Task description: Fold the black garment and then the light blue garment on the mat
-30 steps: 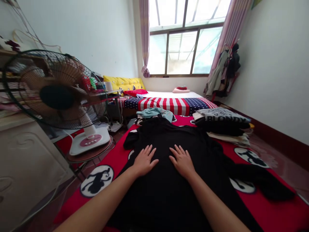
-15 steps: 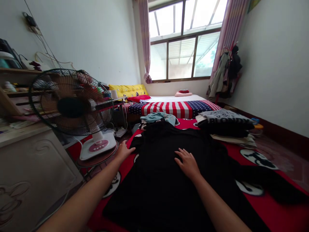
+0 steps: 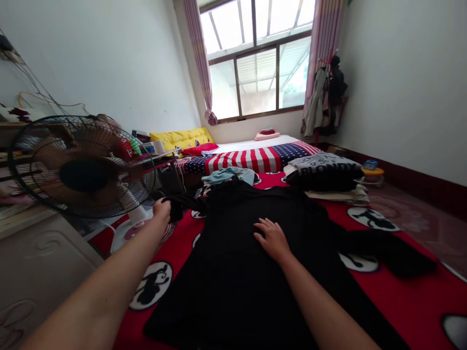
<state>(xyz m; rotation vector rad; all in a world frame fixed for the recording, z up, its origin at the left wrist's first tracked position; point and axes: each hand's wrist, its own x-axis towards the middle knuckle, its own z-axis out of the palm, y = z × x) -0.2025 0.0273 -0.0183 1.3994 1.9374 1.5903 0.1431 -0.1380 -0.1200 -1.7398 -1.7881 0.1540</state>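
A black long-sleeved shirt [image 3: 233,272] lies spread over a red blanket [image 3: 397,301] with white circles and dark figures. At the shirt's left side, my left hand [image 3: 161,212] is closed on the end of its left sleeve, which is drawn out and lifted beside the fan. My right hand [image 3: 273,238] rests flat on the shirt's middle, fingers a little apart, holding nothing. The other sleeve stretches out to the right across the blanket.
A standing fan [image 3: 85,170] is close by my left hand. Folded clothes [image 3: 324,170] are stacked at the blanket's far right corner, and a light blue garment [image 3: 229,176] lies at its far edge. Behind stands a bed with a striped, starred cover [image 3: 241,160].
My left hand has taken hold of the left sleeve and pulled it out to the left. My right hand stays on the shirt. The view has turned somewhat to the right.
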